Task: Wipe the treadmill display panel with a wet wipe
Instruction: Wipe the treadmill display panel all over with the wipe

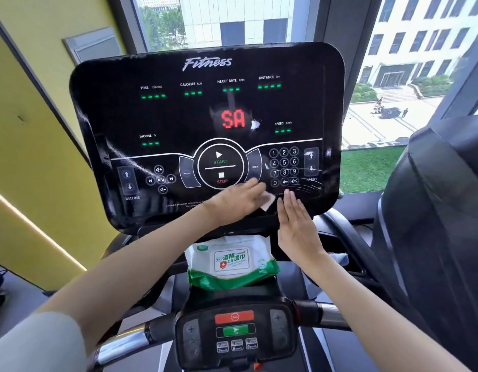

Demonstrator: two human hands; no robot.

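The black glossy treadmill display panel (179,116) fills the upper middle of the head view, showing red "SA" and green dashes. A white wet wipe (268,202) lies against the panel's lower edge, below the number keypad. My left hand (236,201) presses flat on the wipe, fingers straight and pointing right. My right hand (297,224) stands just right of the wipe with straight fingers pointing up, its fingertips at the panel's bottom edge. Wet streaks show on the panel near the keypad.
A green and white pack of wet wipes (232,261) sits on the ledge under the panel. Below it are the handlebar control pad (235,334) and chrome handlebars (125,342). A second dark machine (434,224) stands at right, a yellow wall at left, windows behind.
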